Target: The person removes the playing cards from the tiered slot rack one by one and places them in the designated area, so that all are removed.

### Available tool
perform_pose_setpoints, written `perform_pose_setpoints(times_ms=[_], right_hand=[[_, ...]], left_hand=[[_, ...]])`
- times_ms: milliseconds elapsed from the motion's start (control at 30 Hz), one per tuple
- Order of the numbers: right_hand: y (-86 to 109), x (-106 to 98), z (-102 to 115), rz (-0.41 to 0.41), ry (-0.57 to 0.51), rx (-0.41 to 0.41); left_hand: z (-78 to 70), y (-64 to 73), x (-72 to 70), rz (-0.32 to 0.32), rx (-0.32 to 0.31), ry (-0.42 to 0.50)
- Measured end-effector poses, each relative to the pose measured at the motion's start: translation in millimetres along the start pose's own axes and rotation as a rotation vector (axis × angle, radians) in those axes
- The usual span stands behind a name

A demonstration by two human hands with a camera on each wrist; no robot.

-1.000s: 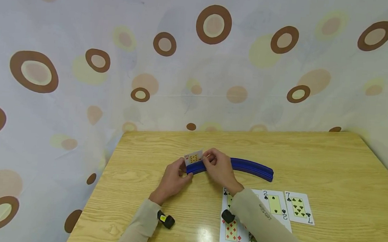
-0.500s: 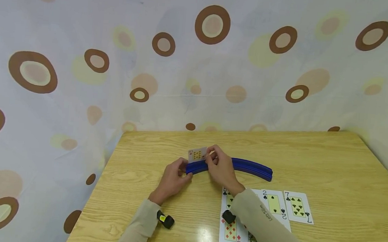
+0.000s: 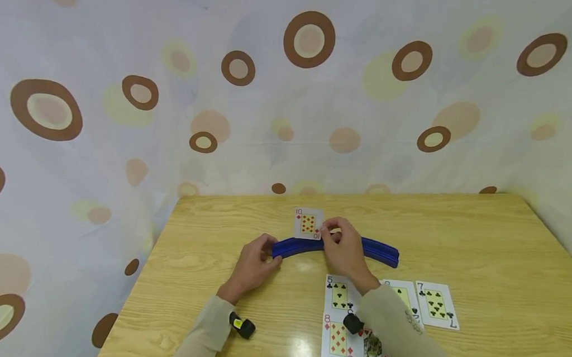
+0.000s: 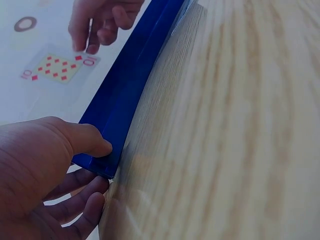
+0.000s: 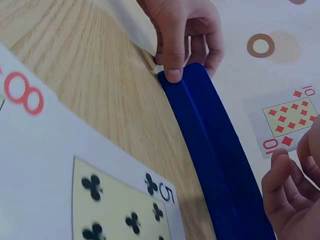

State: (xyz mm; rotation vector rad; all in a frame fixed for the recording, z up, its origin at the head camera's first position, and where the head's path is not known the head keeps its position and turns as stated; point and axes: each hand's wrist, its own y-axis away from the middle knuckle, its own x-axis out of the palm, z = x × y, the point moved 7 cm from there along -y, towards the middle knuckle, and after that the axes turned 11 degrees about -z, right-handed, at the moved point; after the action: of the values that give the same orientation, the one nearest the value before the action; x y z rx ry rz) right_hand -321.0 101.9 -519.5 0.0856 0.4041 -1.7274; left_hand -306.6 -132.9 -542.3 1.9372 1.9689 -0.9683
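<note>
My left hand (image 3: 251, 264) grips the left end of a curved blue card holder (image 3: 292, 248) on the wooden table. In the left wrist view, its thumb lies on top of the holder (image 4: 117, 95) with fingers beneath the end. With my right hand (image 3: 345, 249) I pinch the ten of diamonds (image 3: 308, 224) by its lower right corner. Facing me, the playing card stands nearly upright above the holder. In the right wrist view the ten of diamonds (image 5: 290, 115) appears to be apart from the holder's groove. The right hand hides the holder's middle in the head view.
Several face-up cards lie at the front right: the five of clubs (image 3: 339, 295), the eight of diamonds (image 3: 338, 339), a red queen (image 3: 373, 350), a partly covered two (image 3: 403, 294) and the seven of clubs (image 3: 437, 305). A patterned cloth (image 3: 247, 164) hangs behind the table (image 3: 487, 250).
My right hand has lifted the ten of diamonds from the holder's left part and moved it right and up, turning it straighter. The left hand keeps its grip on the holder's end.
</note>
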Motion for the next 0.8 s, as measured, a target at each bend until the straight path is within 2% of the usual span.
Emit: perform_pose_setpoints(times_ms=[167, 400, 800], right_hand=[[1.8, -18, -3, 0.000, -0.020, 0.031], [9.3, -38, -9, -0.017, -0.006, 0.016], [38.8, -71, -16, 0.009, 0.011, 0.034]], left_hand=[[1.4, -0.9, -1.0, -0.012, 0.015, -0.007], [1.9, 0.4, -5.0, -0.012, -0.004, -0.011], [2.4, 0.4, -6.4, -0.018, -0.006, -0.008]])
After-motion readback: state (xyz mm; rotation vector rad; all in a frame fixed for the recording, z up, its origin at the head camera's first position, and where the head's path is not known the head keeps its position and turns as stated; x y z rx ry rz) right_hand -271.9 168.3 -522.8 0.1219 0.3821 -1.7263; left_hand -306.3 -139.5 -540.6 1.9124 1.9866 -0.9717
